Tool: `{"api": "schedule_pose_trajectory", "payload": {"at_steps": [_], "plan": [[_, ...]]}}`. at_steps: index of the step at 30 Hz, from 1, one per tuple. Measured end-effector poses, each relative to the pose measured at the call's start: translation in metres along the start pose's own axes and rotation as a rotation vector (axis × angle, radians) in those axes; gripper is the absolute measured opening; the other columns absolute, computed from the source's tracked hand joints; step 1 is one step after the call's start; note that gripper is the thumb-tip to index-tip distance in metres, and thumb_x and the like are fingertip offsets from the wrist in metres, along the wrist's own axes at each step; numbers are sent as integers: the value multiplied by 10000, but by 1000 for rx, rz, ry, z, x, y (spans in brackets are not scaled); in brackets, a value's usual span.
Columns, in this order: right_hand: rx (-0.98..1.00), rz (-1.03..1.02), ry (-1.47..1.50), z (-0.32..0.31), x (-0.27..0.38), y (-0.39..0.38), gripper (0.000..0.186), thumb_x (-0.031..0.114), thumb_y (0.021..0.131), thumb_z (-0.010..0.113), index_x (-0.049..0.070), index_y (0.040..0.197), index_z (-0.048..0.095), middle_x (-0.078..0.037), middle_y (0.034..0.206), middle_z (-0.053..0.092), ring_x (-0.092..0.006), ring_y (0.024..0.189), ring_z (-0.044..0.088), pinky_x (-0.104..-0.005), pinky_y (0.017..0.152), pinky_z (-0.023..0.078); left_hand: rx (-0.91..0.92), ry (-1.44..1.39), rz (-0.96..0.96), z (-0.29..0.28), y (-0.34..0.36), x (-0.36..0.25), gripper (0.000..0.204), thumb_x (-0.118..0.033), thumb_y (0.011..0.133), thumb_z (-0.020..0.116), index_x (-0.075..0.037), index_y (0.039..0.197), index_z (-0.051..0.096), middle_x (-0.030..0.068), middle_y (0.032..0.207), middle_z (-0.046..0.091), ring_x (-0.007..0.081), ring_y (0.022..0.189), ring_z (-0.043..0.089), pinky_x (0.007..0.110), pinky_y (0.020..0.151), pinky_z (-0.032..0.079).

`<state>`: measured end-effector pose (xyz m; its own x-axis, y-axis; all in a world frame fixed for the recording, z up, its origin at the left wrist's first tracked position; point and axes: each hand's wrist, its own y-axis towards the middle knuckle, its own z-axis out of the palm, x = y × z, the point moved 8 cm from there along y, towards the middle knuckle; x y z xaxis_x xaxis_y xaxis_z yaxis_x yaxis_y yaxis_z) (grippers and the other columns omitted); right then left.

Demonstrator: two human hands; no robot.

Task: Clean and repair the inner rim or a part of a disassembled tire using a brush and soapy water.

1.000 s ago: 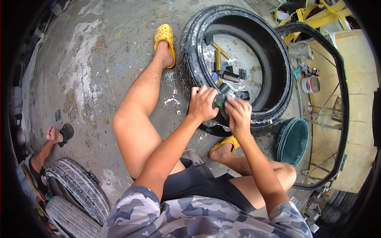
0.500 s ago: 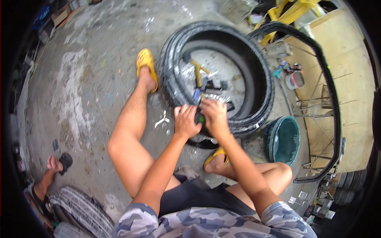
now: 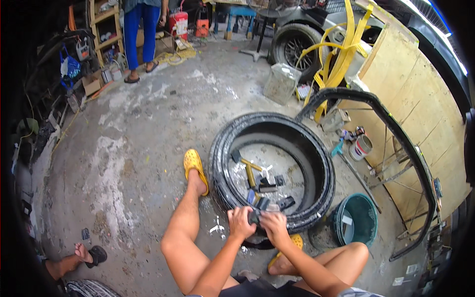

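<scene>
A black tire (image 3: 321,168) lies on its side between my legs. My left hand (image 3: 241,222) is closed on a small dark piece (image 3: 254,216) at the tire's near rim. Beside it my right hand (image 3: 273,225) has its fingers bent against the same piece, which they partly hide; its exact shape is unclear. Inside the tire lie yellowish rods (image 3: 250,175), several black blocks (image 3: 286,203), a grey bar (image 3: 268,188) and a blue piece (image 3: 251,196).
A green bucket (image 3: 368,220), black bent frame (image 3: 425,188) and plywood panel (image 3: 405,84) stand right. A vehicle wheel (image 3: 297,52) and yellow strips (image 3: 341,49) are behind. A person in blue trousers (image 3: 132,34) stands back left; another person's foot (image 3: 84,252) is lower left.
My view has tilted up, showing more background and moving the tire lower in the picture. My hands stay on the tire's near rim, with small shifts of the fingers around the dark piece.
</scene>
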<state>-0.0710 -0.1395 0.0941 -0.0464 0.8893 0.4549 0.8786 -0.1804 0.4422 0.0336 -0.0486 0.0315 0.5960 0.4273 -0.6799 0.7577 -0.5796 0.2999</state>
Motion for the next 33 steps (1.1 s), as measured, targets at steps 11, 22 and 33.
{"api": "schedule_pose_trajectory", "payload": {"at_steps": [11,22,33], "plan": [[80,-57,-214,-1,22,27,298,118,803,717,91,1097,681,-58,1201,627,-248,1031,582,-410,866,406,-105,-74,18,1,-7,5,510,-189,551,754,-113,1002,527,42,1001,607,258,992,565,414,916,343],[97,-53,-252,4,16,37,268,136,798,728,75,1050,663,-115,1146,594,-322,1011,550,-437,825,424,-139,-126,62,-2,2,-3,466,-136,542,732,-125,975,561,26,983,619,247,961,589,384,856,354],[62,-191,-253,17,23,39,214,195,820,696,84,989,629,-95,1156,603,-309,845,550,-403,741,501,-241,-78,0,-5,-4,4,478,-197,612,755,-157,1065,606,103,1078,508,331,1051,493,457,941,377]]}}
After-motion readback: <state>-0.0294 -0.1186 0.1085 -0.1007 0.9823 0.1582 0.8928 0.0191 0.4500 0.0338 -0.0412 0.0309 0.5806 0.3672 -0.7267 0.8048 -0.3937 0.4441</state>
